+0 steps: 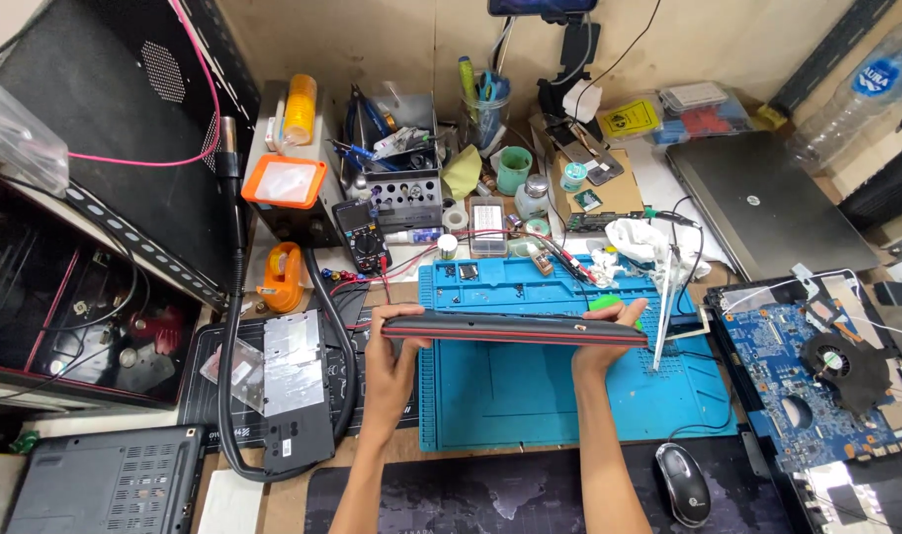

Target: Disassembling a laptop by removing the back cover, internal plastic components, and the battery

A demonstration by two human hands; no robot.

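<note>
Black with a red edge, the closed laptop (515, 329) is held level by 2 hands: left hand (399, 346) clamps its left end, right hand (609, 338) its right end, above the blue mat (530, 396). Far behind, a clear cup (483, 117) holds pens and a grey tool rack (403, 178) holds pliers.

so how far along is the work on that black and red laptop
Done: the closed laptop is raised off the blue repair mat. In hand: the left hand grips its left end and the right hand its right end, holding it level and edge-on. Left: it looks unopened so far; the tweezers and multimeter lie untouched.
</note>
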